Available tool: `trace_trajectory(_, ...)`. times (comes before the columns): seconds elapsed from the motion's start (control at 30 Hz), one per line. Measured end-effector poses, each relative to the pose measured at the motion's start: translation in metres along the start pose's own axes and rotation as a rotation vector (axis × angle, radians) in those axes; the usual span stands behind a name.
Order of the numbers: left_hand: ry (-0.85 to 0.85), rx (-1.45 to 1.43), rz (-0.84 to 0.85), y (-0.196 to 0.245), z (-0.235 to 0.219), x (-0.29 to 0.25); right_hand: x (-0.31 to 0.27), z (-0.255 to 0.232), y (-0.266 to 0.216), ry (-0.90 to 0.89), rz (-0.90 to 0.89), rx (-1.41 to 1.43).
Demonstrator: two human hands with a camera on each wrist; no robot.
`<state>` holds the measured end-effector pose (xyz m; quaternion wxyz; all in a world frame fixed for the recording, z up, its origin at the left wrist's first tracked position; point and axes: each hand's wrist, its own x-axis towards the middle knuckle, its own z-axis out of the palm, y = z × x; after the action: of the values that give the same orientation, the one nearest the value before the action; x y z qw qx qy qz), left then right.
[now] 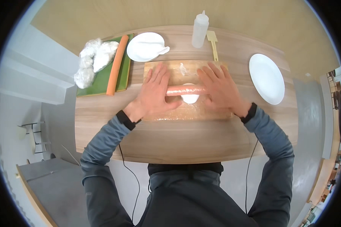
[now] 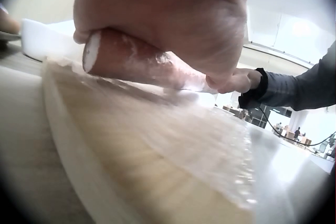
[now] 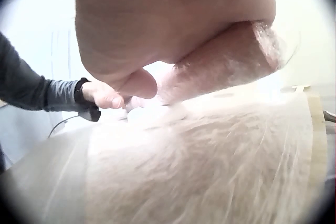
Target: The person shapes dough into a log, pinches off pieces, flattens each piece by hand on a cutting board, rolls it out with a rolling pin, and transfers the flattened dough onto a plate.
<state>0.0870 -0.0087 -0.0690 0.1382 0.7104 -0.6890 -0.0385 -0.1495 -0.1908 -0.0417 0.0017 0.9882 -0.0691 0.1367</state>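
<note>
A rolling pin (image 1: 185, 89) wrapped in clear plastic film lies crosswise over a small white lump of dough (image 1: 190, 99). Under both is a wooden board (image 1: 212, 112), its surface covered with wrinkled film. My left hand (image 1: 152, 92) rests palm down on the pin's left end, fingers straight and pointing away from me. On the right end lies my right hand (image 1: 222, 89), likewise flat with fingers spread. The pin's white-rimmed end (image 2: 92, 51) shows under the palm in the left wrist view; film sticks out past the other end (image 3: 269, 45) in the right wrist view.
At the back left, a green board (image 1: 98, 82) carries film-wrapped white bundles (image 1: 88, 60) and an orange rolling pin (image 1: 116, 66). Behind the wooden board stand a white plate (image 1: 140, 41), a squeeze bottle (image 1: 200, 32) and a pale spatula (image 1: 213, 39). A white oval plate (image 1: 267, 78) sits right.
</note>
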Motion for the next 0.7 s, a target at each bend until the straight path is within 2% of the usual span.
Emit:
trace_trajectory(0.17, 0.004, -0.007, -0.032, 0.009, -0.01, -0.003, -0.003, 0.009, 0.001, -0.096, 0.023, 0.025)
trace_trajectory(0.23, -0.049, 0.018, 0.054, 0.02, -0.017, -0.018, -0.022, 0.001, -0.016, -0.08, 0.004, 0.032)
trace_trajectory(0.3, -0.115, 0.016, 0.05, 0.033, -0.02, -0.038, -0.04, -0.008, -0.032, -0.064, -0.017, 0.039)
trace_trajectory(0.37, -0.182, 0.016, 0.052, 0.035, -0.023, -0.043, -0.05, -0.015, -0.04, -0.125, -0.05, 0.149)
trace_trajectory(0.47, -0.157, -0.021, 0.087, 0.032, -0.019, -0.043, -0.04, -0.012, -0.031, -0.1, -0.043, 0.169)
trace_trajectory(0.63, 0.079, 0.128, 0.029, -0.002, 0.0, 0.008, 0.001, 0.023, 0.01, 0.008, 0.023, 0.046)
trace_trajectory(0.7, 0.081, 0.143, 0.025, -0.007, 0.001, 0.016, 0.007, 0.026, 0.018, 0.031, 0.026, 0.021)
